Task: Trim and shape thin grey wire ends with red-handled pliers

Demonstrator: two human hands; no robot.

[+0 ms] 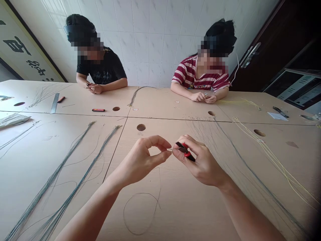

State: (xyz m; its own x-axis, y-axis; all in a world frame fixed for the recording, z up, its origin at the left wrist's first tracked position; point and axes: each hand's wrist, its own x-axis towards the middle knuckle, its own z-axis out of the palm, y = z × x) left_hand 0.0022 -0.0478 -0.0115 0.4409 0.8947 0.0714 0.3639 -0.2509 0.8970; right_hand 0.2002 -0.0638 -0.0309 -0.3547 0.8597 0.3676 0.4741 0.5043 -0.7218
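Observation:
Over the middle of the table, my left hand (147,154) pinches the end of a thin wire (140,193) between thumb and fingertips. Below, that wire seems to hang into a loose loop near the front of the table. My right hand (200,160) is closed around small pliers (185,150) with red and black handles, their dark jaws tilted up to the left. Its thumb and forefinger also meet near the wire's end, almost touching my left fingertips. A tiny pale piece shows between the hands, too small to name.
Two bundles of grey-green wires (75,190) lie on the left, loose wires (240,157) and yellow wires (278,164) on the right. Round holes (141,127) pierce the tabletop. Across sit two people, one in a black shirt (105,67), one in a striped shirt (188,72). A ruler (55,103) lies far left.

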